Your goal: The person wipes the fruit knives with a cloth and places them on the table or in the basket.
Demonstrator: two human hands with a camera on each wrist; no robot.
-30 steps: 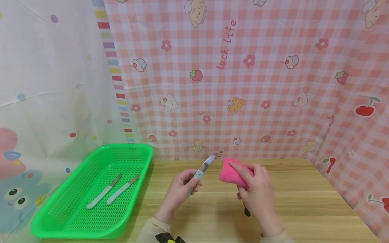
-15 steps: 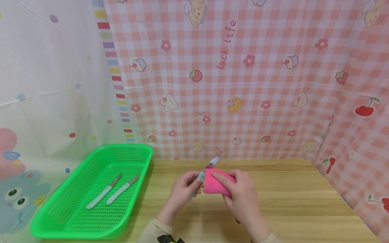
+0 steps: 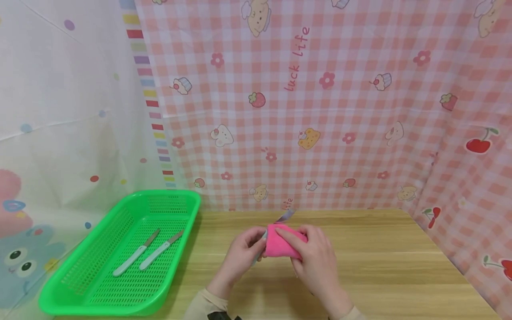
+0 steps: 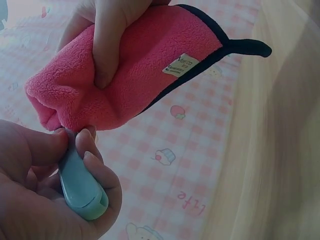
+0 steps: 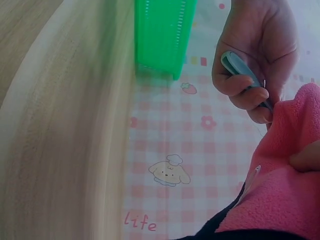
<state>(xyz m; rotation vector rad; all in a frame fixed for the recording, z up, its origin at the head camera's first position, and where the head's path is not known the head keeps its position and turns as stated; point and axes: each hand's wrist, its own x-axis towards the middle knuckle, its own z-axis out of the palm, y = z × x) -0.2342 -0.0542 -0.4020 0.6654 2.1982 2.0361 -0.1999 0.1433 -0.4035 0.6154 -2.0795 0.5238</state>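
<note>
My left hand (image 3: 242,251) grips the light blue handle of a folding knife (image 4: 82,185); its blade (image 3: 285,216) points up and to the right behind the cloth. A folded pink towel (image 3: 280,242) with dark edging and a small label is pinched in my right hand (image 3: 316,253), thumb pressed on the near side. The towel lies against the knife where handle meets blade, hiding the blade's lower part. In the left wrist view the towel's dark hanging loop (image 4: 250,47) sticks out at its far end.
A green plastic basket (image 3: 160,295) stands at the left of the wooden table (image 3: 384,266). Two more knives, one nearer the middle (image 3: 130,261) and one to its right (image 3: 155,255), lie in it with blades out. A pink checked curtain (image 3: 348,111) hangs behind.
My right hand has brought the towel leftward onto the knife, covering the lower blade. The left hand has stayed nearly in place, still gripping the handle.
</note>
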